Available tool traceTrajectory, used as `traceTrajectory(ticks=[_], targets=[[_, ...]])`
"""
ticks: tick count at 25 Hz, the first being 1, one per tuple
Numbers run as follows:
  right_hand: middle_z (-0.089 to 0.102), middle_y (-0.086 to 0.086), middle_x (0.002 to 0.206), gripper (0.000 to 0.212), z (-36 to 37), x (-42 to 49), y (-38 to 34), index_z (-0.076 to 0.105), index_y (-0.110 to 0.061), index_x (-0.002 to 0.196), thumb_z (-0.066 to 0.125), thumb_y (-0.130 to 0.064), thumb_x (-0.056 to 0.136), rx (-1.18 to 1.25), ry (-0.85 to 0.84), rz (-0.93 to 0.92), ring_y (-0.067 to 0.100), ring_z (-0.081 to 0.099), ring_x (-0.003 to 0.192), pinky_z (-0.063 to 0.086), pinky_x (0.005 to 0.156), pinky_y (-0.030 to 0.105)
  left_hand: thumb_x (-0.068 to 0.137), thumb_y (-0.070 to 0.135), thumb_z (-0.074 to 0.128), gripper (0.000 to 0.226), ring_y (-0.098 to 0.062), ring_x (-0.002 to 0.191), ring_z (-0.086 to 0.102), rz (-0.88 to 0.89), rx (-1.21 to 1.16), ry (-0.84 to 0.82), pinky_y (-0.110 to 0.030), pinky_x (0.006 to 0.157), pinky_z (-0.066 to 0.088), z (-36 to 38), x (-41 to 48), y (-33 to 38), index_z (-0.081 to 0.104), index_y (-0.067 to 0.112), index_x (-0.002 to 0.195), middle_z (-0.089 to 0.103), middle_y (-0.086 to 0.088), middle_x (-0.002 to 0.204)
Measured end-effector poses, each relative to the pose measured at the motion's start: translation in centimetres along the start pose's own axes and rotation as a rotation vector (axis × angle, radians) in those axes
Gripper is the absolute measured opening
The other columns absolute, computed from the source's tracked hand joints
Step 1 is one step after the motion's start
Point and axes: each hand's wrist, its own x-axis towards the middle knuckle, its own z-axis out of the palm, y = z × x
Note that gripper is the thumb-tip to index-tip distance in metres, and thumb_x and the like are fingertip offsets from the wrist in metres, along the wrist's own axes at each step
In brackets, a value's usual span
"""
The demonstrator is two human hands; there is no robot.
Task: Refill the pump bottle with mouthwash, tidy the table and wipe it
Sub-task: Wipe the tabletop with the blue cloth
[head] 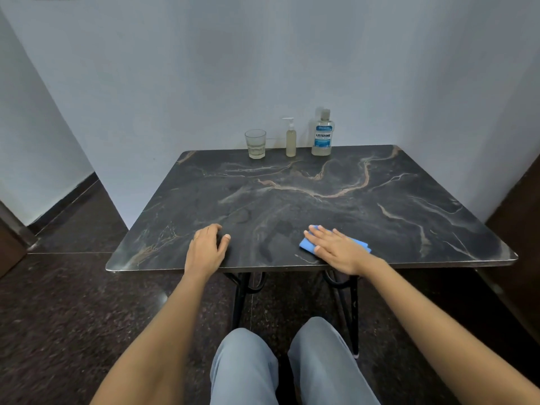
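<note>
You are wiping the worktop [321, 194] near its front edge.
Your right hand [336, 244] lies flat with fingers spread on the one cloth [306, 245]. It looks soft and light, so press it, do not pinch. Your left hand [206, 247] rests loosely curled and holds nothing. At the back stand one glass [255, 144], one pump bottle [290, 138] and one mouthwash bottle [322, 135].

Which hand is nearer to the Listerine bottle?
Right. The right hand lies flat on the blue cloth, almost straight in front of the Listerine bottle; the left hand rests farther left.
</note>
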Motion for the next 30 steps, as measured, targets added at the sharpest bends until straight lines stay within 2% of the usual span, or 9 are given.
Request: traceTrajectory(ticks=[3,6,10,14,17,20,23,27,30], targets=[[0.003,-0.007,0.161,0.050,-0.9,0.6,2.6,0.009,-0.030,0.153,0.018,-0.036,0.104,-0.003,0.020,0.181,0.011,-0.001,0.149,0.000,0.120,0.041,0.097,0.040,0.049,0.044,-0.028,0.129,0.045,0.006,0.054,-0.033,-0.042,0.104,0.037,-0.2,0.6,-1.3,0.052,0.010,0.130,0.057,-0.009,0.132],[0.001,-0.004,0.162,0.051,-0.6,3.1,1.1,0.008,-0.025,0.153,0.016,-0.035,0.104,0.012,0.043,0.301,0.015,-0.004,0.149,0.000,0.120,0.040,0.097,0.047,0.045,0.052,-0.026,0.139,0.035,-0.046,0.068,-0.012,-0.043,0.113,0.029,0.4,0.5,-1.7,0.049,0.013,0.136,0.047,-0.009,0.146],[-0.002,-0.004,0.161,0.051,0.3,3.3,-1.4,0.005,-0.024,0.154,0.017,-0.034,0.105,-0.018,0.038,0.144,0.015,-0.005,0.149,-0.002,0.120,0.036,0.096,0.056,0.038,0.062,-0.023,0.145,0.026,-0.083,0.105,-0.026,-0.042,0.119,0.016,0.5,0.5,-1.7,0.041,0.016,0.144,0.035,-0.008,0.154],[0.002,-0.009,0.160,0.051,-0.7,1.8,1.6,0.010,-0.027,0.153,0.019,-0.037,0.103,0.020,-0.035,-0.100,0.005,-0.005,0.146,0.000,0.120,0.032,0.095,0.062,0.032,0.069,-0.022,0.148,0.017,-0.099,0.170,-0.079,-0.041,0.122,0.006,0.6,0.7,-2.0,0.033,0.019,0.149,0.024,-0.007,0.159],[0.004,-0.006,0.161,0.051,-1.1,3.6,2.6,0.010,-0.028,0.153,0.020,-0.036,0.104,0.014,-0.008,0.080,0.010,-0.002,0.148,0.003,0.121,0.036,0.094,0.064,0.032,0.070,-0.022,0.148,0.018,-0.109,0.181,-0.067,-0.041,0.122,0.005,0.7,0.8,-1.9,0.034,0.019,0.148,0.027,-0.006,0.158],[0.002,-0.002,0.162,0.051,-0.5,6.3,-1.4,0.008,-0.022,0.154,0.019,-0.033,0.104,-0.001,0.036,0.209,0.016,-0.003,0.149,0.001,0.120,0.036,0.093,0.064,0.034,0.070,-0.021,0.147,0.020,-0.117,0.189,-0.062,-0.040,0.122,0.006,0.7,0.8,-1.9,0.035,0.020,0.147,0.029,-0.005,0.157],[0.000,-0.001,0.161,0.052,0.8,6.4,-5.1,0.007,-0.019,0.154,0.019,-0.031,0.105,-0.021,0.031,0.051,0.017,-0.004,0.149,-0.002,0.119,0.033,0.094,0.064,0.033,0.069,-0.022,0.147,0.020,-0.110,0.184,-0.067,-0.041,0.122,0.007,0.7,0.8,-2.1,0.036,0.020,0.147,0.029,-0.006,0.157],[0.004,-0.005,0.161,0.050,0.0,5.1,-2.7,0.012,-0.021,0.153,0.024,-0.029,0.105,0.055,-0.031,-0.197,0.009,-0.002,0.148,-0.003,0.118,0.027,0.095,0.063,0.033,0.068,-0.022,0.147,0.020,-0.104,0.177,-0.087,-0.040,0.122,0.007,0.5,0.9,-2.1,0.035,0.020,0.148,0.028,-0.005,0.158],[0.007,-0.005,0.161,0.049,-0.5,6.5,-1.1,0.015,-0.023,0.153,0.025,-0.029,0.105,0.078,-0.014,-0.073,0.010,0.001,0.148,0.002,0.122,0.034,0.094,0.062,0.034,0.067,-0.021,0.147,0.021,-0.119,0.165,-0.062,-0.039,0.122,0.008,0.6,0.9,-2.0,0.037,0.021,0.146,0.030,-0.005,0.157]])
